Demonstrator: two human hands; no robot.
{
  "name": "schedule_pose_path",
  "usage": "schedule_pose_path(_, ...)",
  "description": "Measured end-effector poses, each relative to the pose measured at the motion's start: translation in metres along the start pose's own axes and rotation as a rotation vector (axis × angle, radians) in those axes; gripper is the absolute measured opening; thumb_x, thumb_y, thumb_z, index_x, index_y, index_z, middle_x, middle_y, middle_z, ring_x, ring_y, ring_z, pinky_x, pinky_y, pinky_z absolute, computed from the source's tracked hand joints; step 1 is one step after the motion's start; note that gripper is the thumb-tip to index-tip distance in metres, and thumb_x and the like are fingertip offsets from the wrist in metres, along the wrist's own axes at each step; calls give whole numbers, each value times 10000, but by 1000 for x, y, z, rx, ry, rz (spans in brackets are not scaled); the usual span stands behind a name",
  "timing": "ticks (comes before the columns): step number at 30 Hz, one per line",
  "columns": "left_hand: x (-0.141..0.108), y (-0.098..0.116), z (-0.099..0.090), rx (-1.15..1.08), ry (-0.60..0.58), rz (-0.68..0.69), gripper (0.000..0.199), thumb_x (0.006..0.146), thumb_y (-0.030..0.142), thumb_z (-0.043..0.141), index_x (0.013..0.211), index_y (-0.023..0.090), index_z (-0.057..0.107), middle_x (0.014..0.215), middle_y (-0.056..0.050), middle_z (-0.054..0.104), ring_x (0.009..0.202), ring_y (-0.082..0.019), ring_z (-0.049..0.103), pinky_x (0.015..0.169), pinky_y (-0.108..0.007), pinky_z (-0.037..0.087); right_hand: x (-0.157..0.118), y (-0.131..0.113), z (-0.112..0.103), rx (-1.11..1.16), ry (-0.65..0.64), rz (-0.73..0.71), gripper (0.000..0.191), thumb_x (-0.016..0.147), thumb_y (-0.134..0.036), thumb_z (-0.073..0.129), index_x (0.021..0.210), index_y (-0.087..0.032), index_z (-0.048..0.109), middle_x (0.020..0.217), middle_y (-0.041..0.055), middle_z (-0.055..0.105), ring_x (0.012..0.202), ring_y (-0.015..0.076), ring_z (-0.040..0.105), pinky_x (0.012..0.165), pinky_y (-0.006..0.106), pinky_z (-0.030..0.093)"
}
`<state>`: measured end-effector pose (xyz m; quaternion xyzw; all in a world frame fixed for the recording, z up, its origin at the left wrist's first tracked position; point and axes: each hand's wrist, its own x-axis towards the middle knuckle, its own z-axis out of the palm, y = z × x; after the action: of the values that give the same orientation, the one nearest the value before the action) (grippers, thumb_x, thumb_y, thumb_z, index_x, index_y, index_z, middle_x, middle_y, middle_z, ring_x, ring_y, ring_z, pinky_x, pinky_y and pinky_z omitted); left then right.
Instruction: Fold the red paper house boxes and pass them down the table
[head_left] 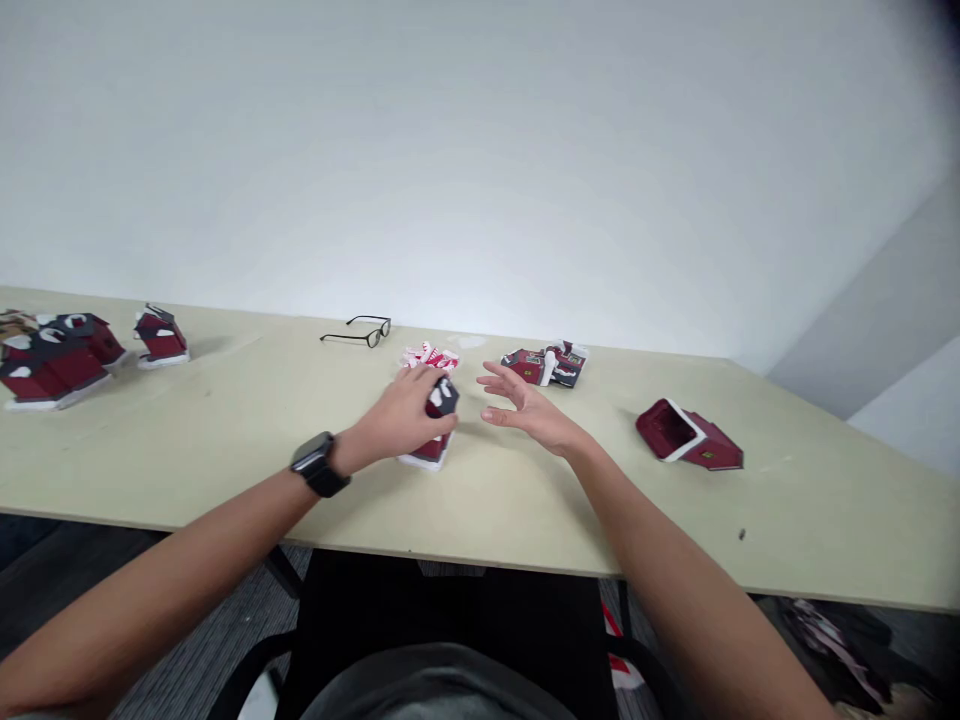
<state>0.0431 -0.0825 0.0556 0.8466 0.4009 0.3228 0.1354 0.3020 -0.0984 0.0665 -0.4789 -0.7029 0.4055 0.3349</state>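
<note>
A white painted wall (480, 150) fills the top of the view. Below it, a long pale beige wooden table (810, 520) with a smooth matte top runs across the frame. Beneath the table edge are a grey carpet floor (187, 640) and a black chair (450, 610), both cut off by the bottom of the frame. A dark heap at lower right (832, 650) is too shadowy to make out.

At the far left of the table, a cluster of dark red card model houses (56, 360) with black roofs and white bases runs past the frame edge, so its full count is hidden. Just beside it stands a smaller red card house (161, 338). To the right, an open red card house shell (686, 435) lies tipped on its side, showing its hollow inside. Near the far edge lie flat printed red-and-black card pieces (544, 365), crumpled red-and-white paper scraps (429, 356) and thin black-framed glasses (358, 332).

The left hand (401, 415), with a black smartwatch (320, 464) on its wrist, closes over a small red card house (433, 448) from above and to the side. The fingers hide much of its black roof, though its white base shows below them. The right hand (525, 405) hovers near that house, wide open, touching nothing, with its fingers spread and curved.
</note>
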Motion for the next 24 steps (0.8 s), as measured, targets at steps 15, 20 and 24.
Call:
schedule_pose_path(15,-18,-177,-119,521,269,-494,958,941,875,171,1633,241,366,1677,-52,420,1547,-359,346,1290,-583,310,24,23,-15,-244,460,34,423,819,-289,637,1225,-191,701,1382,74,653,1287,214,613,1208,427,457)
schedule_pose_path(20,19,-117,-60,346,190,-290,702,959,664,417,1570,321,459,1651,-46,465,1540,-341,373,1283,-559,290,33,38,-40,-391,722,75,569,708,-205,650,1274,-169,704,1539,126,518,1571,300,336,1376,485,186)
schedule_pose_path(24,55,-87,-26,170,140,-240,684,953,640,466,1538,291,519,1636,-74,486,1531,-339,390,1278,-555,259,33,46,-51,-212,664,176,791,720,-313,674,1498,-222,571,1615,96,454,1531,285,409,1332,454,309)
